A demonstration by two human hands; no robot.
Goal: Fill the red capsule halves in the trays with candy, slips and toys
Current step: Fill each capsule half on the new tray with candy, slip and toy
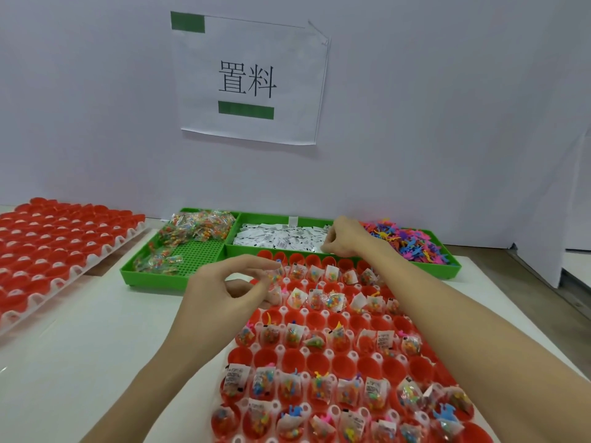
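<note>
A white tray of red capsule halves (323, 362) lies in front of me; alternate rows hold candy packets, slips and toys, the rows between are bare. My left hand (233, 286) hovers over the tray's far left corner and pinches a small candy packet (275, 278) between thumb and forefinger. My right hand (347, 236) reaches into the middle green bin of white paper slips (281, 238), fingers curled down on the slips. The candy packets (198, 230) fill the left green bin. Coloured plastic toys (406, 243) fill the right bin.
A second tray of empty red capsule halves (57, 247) sits tilted at the left. The green bins (153, 276) stand against a white wall with a paper sign (249, 78). Bare white table (96, 340) lies under my left forearm.
</note>
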